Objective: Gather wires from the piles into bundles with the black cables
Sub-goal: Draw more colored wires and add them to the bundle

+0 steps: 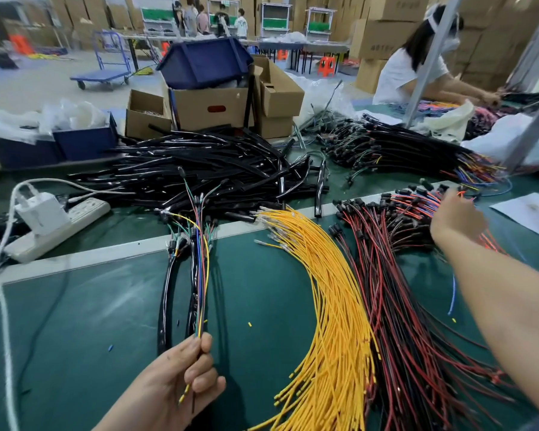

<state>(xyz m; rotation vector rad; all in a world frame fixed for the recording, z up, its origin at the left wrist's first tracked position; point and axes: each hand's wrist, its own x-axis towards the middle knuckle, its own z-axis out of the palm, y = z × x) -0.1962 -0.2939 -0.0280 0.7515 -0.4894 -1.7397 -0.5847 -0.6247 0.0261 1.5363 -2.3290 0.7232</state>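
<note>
Green bench (262, 306) | left hand (184, 374) grips bundle (199, 275) | right hand (458, 222) blurred, grasp unclear

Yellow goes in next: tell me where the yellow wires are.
Head view, middle of the green table: the yellow wires lie just left of the red-and-black wires, right of the bundle held by the left hand.

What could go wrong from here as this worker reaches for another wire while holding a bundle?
1. The left hand pinches the bundle only near its lower end; the long loose wires could slip or splay apart.
2. The right hand reaches into tangled orange wires; pulling one may drag out several.
3. The right forearm passes above the red and black wires and could sweep them into the yellow wires.
</note>
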